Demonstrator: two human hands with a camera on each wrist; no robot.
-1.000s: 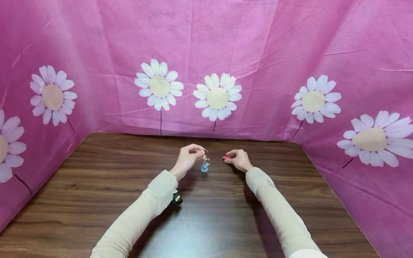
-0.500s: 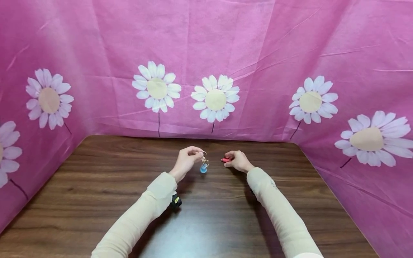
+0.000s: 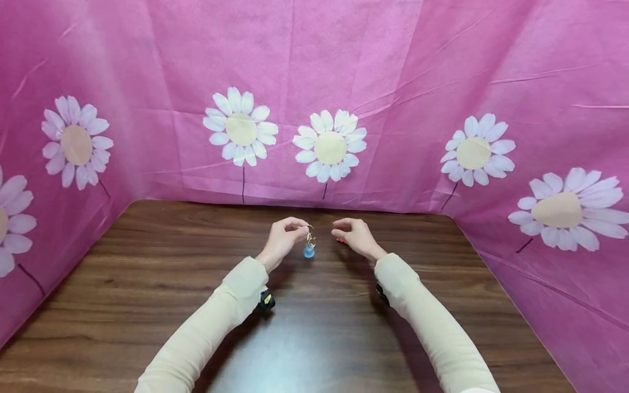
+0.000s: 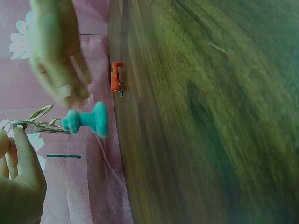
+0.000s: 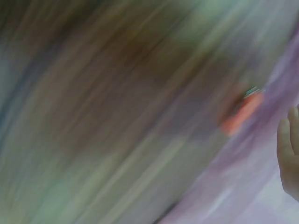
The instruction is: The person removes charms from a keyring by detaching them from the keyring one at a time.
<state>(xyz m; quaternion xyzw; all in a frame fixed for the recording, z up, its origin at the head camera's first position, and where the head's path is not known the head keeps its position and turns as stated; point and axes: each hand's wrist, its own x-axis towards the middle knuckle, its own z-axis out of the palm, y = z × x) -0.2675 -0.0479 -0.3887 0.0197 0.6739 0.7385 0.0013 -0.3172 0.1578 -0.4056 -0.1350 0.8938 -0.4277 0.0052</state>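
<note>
My left hand [image 3: 281, 240] pinches the ring of a keychain at the far middle of the table. From its gold-coloured clasp [image 4: 46, 125] hangs a blue-green charm [image 4: 91, 119], narrow in the middle and wide at the end, clear of the table. Opposite it, my right hand [image 3: 357, 237] hovers with loosely bent fingers and nothing between them; it is blurred in the left wrist view. A small red piece [image 4: 116, 77] with a metal bit at one end lies on the tabletop below the right hand, mostly covered by that hand in the head view.
The brown wood-grain table [image 3: 314, 316] ends at a pink cloth [image 3: 393, 71] printed with white daisies, which hangs behind it and along both sides. A dark wrist camera [image 3: 267, 301] sits under the left cuff. The right wrist view is strongly blurred.
My right hand has let go of the red piece, left it on the table and risen, shifting a little left toward the keychain. The left hand keeps its pinch on the ring.
</note>
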